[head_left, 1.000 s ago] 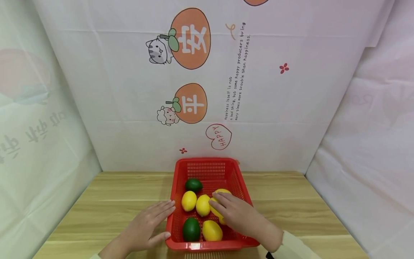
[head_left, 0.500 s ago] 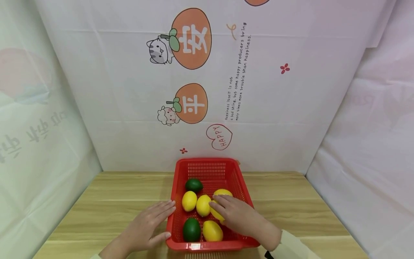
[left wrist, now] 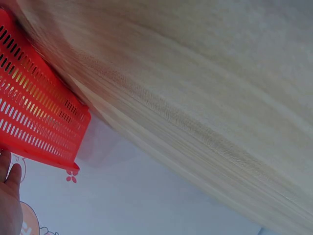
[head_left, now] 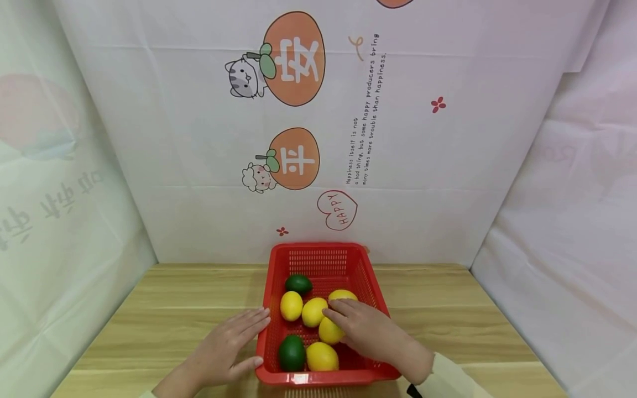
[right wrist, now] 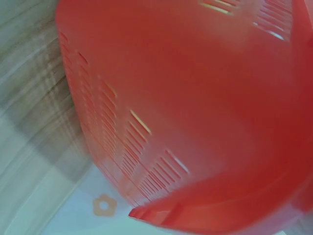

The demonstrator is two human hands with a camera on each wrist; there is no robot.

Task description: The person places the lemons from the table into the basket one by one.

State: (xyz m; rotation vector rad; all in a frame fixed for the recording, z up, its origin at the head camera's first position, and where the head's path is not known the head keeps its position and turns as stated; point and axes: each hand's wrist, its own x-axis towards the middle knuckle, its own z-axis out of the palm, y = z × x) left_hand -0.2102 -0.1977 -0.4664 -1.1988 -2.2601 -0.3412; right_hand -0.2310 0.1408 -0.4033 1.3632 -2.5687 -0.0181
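Note:
A red slotted plastic basket (head_left: 348,378) holds several yellow lemons and two dark green oval fruits. My left hand (head_left: 226,345) rests its fingers on the basket's left rim, thumb at the front left corner; the left wrist view shows the fingertips at the rim. My right hand (head_left: 370,331) reaches over the right wall, its extended fingers lying across a lemon (head_left: 330,330) and another lemon (head_left: 341,294) behind it. To their left sit two more lemons (head_left: 314,313). One green fruit (head_left: 292,354) lies beside the front lemon (head_left: 322,357); the other green fruit (head_left: 298,284) lies farther back.
The basket stands on a wood-grain table (head_left: 199,287), near a white printed cloth (head_left: 209,221) hanging behind it. White cloth sides close in the table at left and right. In the right wrist view, the basket's outer wall (right wrist: 195,107) fills most of the picture.
The front lemon and the green fruit beside it have shifted slightly left. The lemon under the right fingers has moved toward the front, and the two left lemons slightly back. Both hands stay nearly still.

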